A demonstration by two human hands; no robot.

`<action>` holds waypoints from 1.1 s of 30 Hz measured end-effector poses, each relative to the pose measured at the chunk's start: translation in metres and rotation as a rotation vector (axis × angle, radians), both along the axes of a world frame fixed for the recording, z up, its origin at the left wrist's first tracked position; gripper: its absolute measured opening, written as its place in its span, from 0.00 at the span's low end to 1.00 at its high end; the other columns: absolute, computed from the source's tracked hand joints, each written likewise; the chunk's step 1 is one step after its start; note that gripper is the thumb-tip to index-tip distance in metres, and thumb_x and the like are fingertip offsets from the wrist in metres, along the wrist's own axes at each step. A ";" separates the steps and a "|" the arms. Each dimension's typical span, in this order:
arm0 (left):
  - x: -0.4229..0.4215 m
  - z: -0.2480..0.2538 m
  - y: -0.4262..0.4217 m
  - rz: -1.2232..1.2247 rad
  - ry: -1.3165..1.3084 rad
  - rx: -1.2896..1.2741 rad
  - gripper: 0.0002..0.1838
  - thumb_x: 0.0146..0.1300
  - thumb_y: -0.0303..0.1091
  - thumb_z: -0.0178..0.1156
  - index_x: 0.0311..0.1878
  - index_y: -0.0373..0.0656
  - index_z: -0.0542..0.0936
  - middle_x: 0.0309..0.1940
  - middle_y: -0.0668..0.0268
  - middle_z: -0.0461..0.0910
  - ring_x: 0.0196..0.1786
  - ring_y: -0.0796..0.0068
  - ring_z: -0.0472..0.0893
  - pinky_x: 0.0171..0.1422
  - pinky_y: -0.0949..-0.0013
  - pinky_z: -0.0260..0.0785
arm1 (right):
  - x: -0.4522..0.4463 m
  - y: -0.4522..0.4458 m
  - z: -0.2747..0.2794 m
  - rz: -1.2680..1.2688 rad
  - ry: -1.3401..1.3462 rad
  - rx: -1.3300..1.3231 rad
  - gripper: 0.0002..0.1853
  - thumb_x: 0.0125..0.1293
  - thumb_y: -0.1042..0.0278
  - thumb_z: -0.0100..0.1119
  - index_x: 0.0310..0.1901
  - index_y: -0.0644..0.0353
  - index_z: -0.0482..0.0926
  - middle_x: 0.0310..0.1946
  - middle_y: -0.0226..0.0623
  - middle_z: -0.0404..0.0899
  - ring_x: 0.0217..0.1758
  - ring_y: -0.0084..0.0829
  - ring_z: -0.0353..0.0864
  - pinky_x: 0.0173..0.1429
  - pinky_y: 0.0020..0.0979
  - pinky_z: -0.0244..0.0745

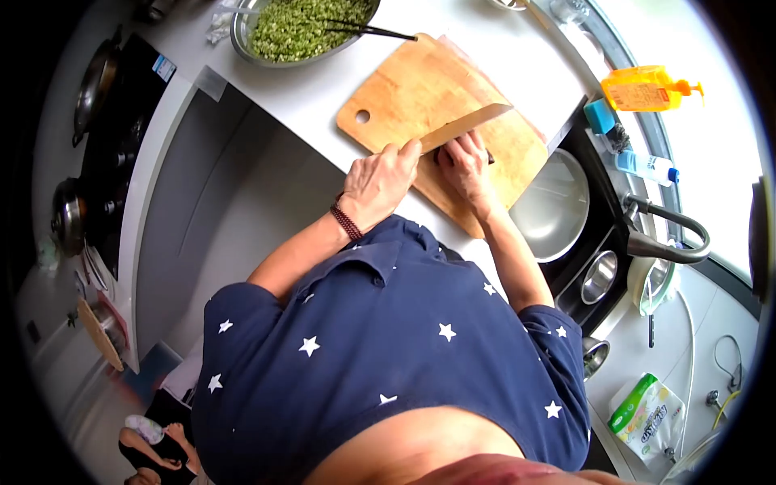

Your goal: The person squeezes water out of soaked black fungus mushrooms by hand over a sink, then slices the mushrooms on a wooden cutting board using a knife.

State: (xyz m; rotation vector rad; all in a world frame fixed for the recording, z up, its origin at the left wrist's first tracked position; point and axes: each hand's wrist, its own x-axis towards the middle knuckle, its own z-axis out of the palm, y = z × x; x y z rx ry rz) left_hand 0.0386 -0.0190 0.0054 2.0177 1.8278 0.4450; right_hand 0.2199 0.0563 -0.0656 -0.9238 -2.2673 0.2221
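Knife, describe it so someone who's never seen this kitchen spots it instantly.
Find the wooden cutting board on the white counter. At its near edge, the left hand, wearing a beaded bracelet, grips the knife. Its broad blade sets it apart from the thin, dark chopsticks in the bowl.

matt wooden board, smooth metal knife

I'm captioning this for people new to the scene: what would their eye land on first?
Probably the large knife, gripped in the left hand with its blade close to the right hand, which holds a dark item on the wooden board. Next, the metal bowl of chopped green food at the top left. The bright orange pump bottle at the upper right also stands out.
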 end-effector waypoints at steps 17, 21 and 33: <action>0.001 0.005 0.005 0.002 0.014 -0.098 0.10 0.66 0.33 0.57 0.45 0.43 0.68 0.29 0.52 0.78 0.30 0.45 0.81 0.30 0.48 0.74 | -0.003 0.000 -0.002 -0.049 -0.046 -0.004 0.12 0.48 0.77 0.66 0.37 0.58 0.80 0.41 0.39 0.79 0.48 0.42 0.78 0.52 0.40 0.75; -0.003 0.008 0.008 0.078 -0.077 -0.167 0.10 0.68 0.34 0.55 0.45 0.42 0.67 0.32 0.49 0.80 0.34 0.41 0.81 0.36 0.46 0.74 | -0.008 -0.003 0.000 -0.180 0.027 -0.044 0.11 0.49 0.76 0.67 0.35 0.59 0.79 0.41 0.38 0.80 0.48 0.42 0.78 0.52 0.40 0.74; 0.008 0.010 0.001 0.033 -0.235 -0.274 0.11 0.68 0.34 0.55 0.45 0.39 0.66 0.30 0.46 0.80 0.35 0.39 0.81 0.37 0.44 0.73 | -0.001 -0.006 -0.012 -0.302 0.304 -0.038 0.12 0.48 0.83 0.68 0.32 0.61 0.76 0.37 0.41 0.79 0.45 0.42 0.80 0.47 0.38 0.78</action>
